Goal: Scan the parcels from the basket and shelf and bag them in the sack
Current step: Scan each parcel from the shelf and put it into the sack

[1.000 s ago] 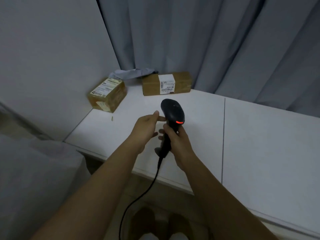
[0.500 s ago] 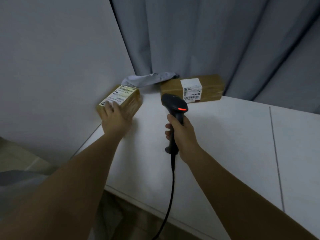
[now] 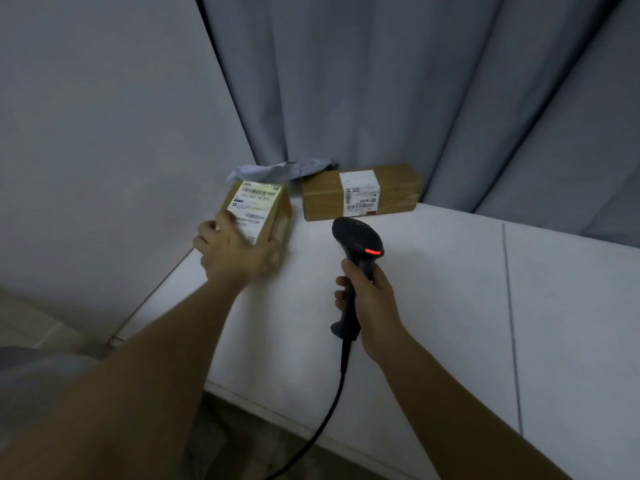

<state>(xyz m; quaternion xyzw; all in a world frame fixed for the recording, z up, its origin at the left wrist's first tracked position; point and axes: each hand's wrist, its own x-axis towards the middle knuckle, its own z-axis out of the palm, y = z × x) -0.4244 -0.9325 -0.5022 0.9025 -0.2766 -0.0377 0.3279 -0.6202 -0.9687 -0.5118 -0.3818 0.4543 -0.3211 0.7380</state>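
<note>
Under left hand (image 3: 239, 252), parcel (image 3: 259, 211) label partly hidden.

Left hand (image 3: 235, 251) grips small parcel (image 3: 258, 209); right hand (image 3: 372, 303) holds scanner (image 3: 356, 251) (red light on).

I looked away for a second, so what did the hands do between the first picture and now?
The left hand left the scanner, reached forward-left and took hold of the small parcel by the wall. The right hand kept gripping the scanner, its red light on. The long parcel stayed by the curtain.
</note>
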